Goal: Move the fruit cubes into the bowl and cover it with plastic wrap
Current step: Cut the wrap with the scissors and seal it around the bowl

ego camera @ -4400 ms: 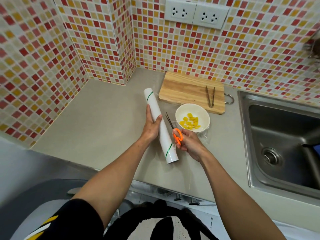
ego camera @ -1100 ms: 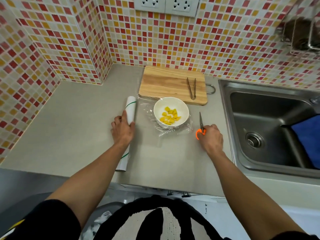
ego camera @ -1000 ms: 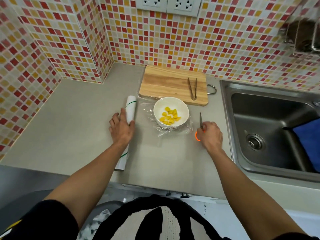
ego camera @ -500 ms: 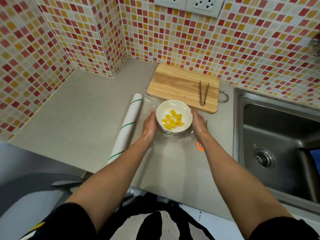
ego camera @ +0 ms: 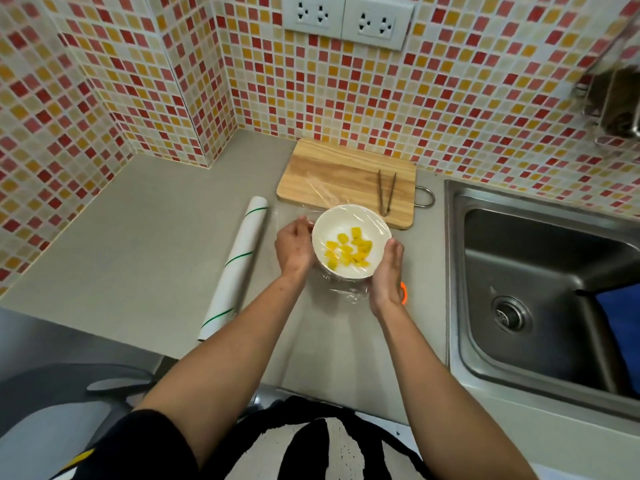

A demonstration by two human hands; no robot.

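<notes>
Now both hands, left (ego camera: 293, 249) and right (ego camera: 385, 274), cup the wrap-covered (ego camera: 323, 192) bowl (ego camera: 334, 227) of cubes (ego camera: 348, 252), fingers curled round it.

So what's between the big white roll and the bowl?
In the head view, the left hand sits between the roll and the bowl, holding the bowl's side, with bare counter beside it.
</notes>
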